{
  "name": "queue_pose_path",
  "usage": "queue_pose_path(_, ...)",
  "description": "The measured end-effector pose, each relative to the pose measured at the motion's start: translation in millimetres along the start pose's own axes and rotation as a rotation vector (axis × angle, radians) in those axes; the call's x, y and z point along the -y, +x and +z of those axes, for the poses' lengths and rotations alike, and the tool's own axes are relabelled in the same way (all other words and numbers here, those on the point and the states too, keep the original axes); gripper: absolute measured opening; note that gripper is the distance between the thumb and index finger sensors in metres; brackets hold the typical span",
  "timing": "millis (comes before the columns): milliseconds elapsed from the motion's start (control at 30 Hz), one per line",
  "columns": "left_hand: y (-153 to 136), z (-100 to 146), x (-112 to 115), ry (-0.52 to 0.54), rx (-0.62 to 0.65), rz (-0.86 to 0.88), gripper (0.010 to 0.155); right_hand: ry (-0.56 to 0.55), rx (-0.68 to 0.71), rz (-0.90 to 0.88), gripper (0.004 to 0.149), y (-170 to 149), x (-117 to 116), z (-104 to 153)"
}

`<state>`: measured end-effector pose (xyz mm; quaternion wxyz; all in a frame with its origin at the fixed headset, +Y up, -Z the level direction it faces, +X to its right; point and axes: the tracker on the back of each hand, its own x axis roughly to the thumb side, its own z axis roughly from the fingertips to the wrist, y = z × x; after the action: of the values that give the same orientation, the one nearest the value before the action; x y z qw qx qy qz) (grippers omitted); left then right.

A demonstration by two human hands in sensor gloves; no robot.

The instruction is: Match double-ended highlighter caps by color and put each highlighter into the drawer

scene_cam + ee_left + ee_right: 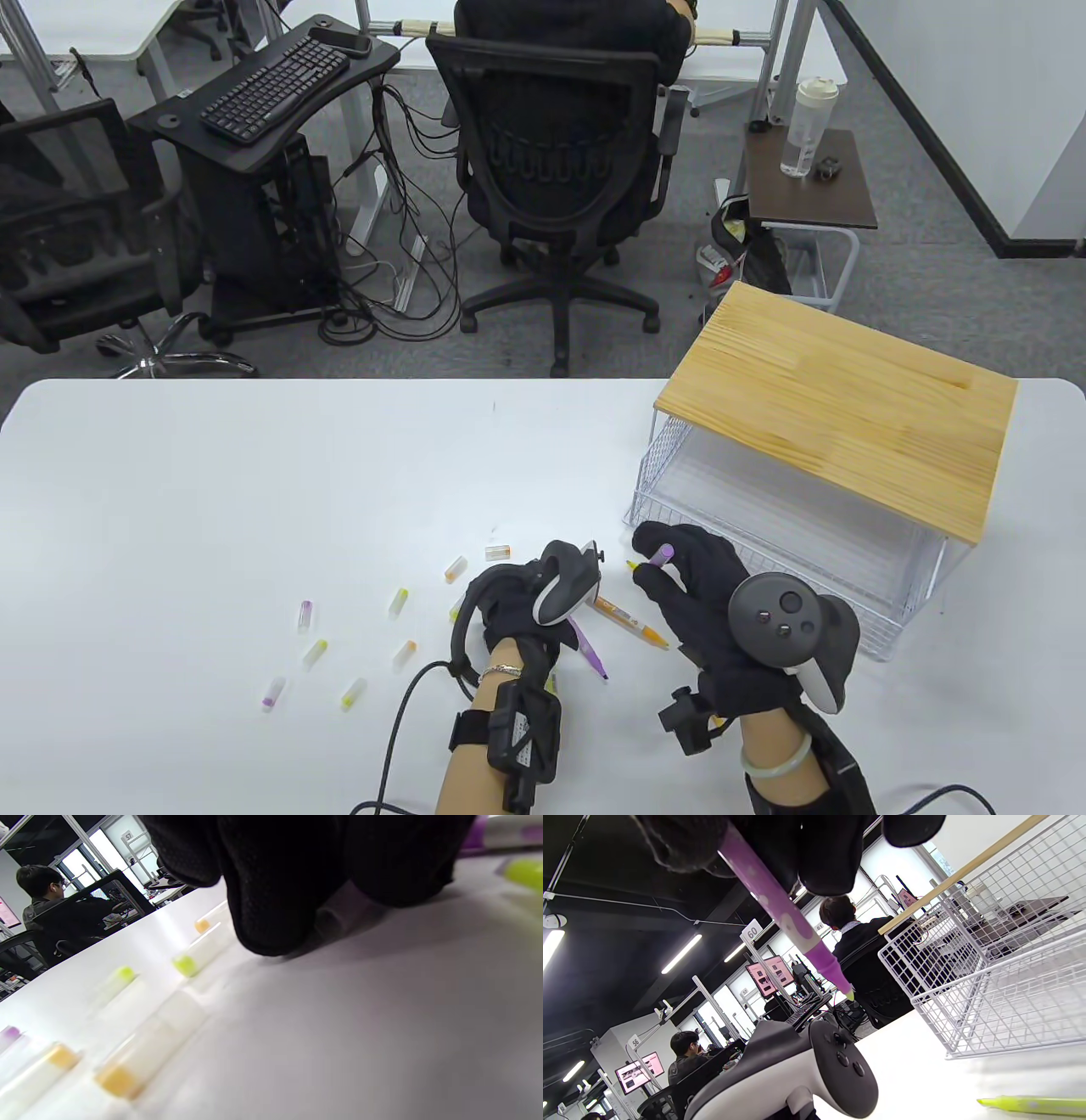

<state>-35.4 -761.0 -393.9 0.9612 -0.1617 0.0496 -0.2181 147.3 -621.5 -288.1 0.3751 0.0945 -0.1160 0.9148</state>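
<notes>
My right hand (pixel 660 562) pinches a purple highlighter (pixel 663 553) between thumb and fingers just left of the wire drawer (pixel 768 562). In the right wrist view the purple highlighter (pixel 780 908) is uncapped, with its tip bare and pointing away. My left hand (pixel 499 594) is curled down onto the table; its fingertips (pixel 271 912) close around a pale clear cap (pixel 339 916). An orange highlighter (pixel 632 624) and a second purple highlighter (pixel 591 652) lie between my hands. A yellow highlighter (pixel 1031 1105) lies near my right wrist. Several loose caps (pixel 399 601) are scattered to the left.
The wire drawer (pixel 988 984) stands pulled out under a wooden top (pixel 840 407) at the right of the white table (pixel 254 475). Office chairs, desks and seated people are beyond the far edge. Cables trail from both wrists at the near edge.
</notes>
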Motion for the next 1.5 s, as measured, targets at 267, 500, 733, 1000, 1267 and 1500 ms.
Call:
queue_pose_path(267, -22.4, 16.7, -7.7, -0.025, 0.126, 0.224, 0.063, 0.021, -0.029, 0.047, 0.048, -8.2, -12.7, -5.1)
queue_pose_path(500, -84.9, 61.9, -11.5, 0.213, 0.252, 0.769, 0.049, 0.056, -0.093, 0.037, 0.075, -27.5, -24.8, -15.0)
queue_pose_path(733, -139.2, 62.2, 19.7, 0.338, 0.345, 1.21, 0.047, 0.132, -0.102, -0.011, 0.062, -36.9, -41.0, -22.1)
queue_pose_path(1000, -160.0, 55.1, 37.8, 0.336, 0.37, 1.45, 0.05, 0.324, -0.121, -0.203, 0.041, -50.2, -56.0, -30.5)
queue_pose_path(1267, -156.3, 52.9, 38.5, 0.297, 0.433, 1.498, 0.049, 0.476, -0.081, -0.521, 0.038, -56.6, -55.7, -32.3)
queue_pose_path(1500, -146.4, 56.5, 35.7, 0.303, 0.435, 1.488, 0.049, 0.395, -0.069, -0.423, 0.038, -49.4, -51.5, -27.6)
